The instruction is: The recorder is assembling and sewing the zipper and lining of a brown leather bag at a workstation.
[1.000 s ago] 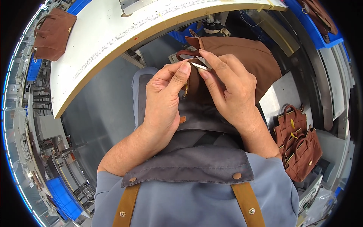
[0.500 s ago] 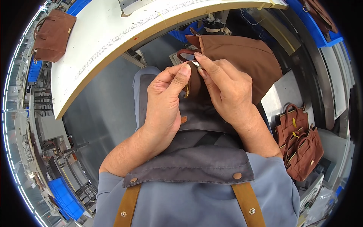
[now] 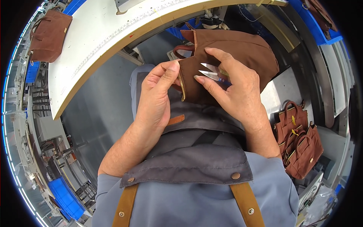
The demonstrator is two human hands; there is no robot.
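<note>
Surface and room, with places given from the brown bag [image 3: 236,49] in hand: a white worktop [image 3: 87,56] stands beyond it and to its left, with a graduated scale printed along the surface and a yellowish front edge. A second brown handbag [image 3: 51,36] rests at the worktop's far left end. Grey floor [image 3: 94,121] shows to the left of the brown bag. A blue bin [image 3: 319,28], with brown goods inside, stands to its right and beyond. A group of finished-looking brown handbags [image 3: 304,151] with yellow tags stands to its right, on the near side. A blue crate [image 3: 66,196] sits well apart from it, to the left and near.

Brown bag and grip: the bag lies at the person's lap against a dark grey apron [image 3: 189,162], its handle [image 3: 184,48] on the far left side. The left hand [image 3: 155,89] has thumb and finger clamped on the bag's left edge, just above a brass-toothed zip [image 3: 182,87]. The right hand [image 3: 242,85] is over the bag's near part, holding small snips [image 3: 208,73]; thumb and forefinger are spread, and the blades stand apart, pointing toward the left hand. The snips' handle is mostly hidden by the fingers.
</note>
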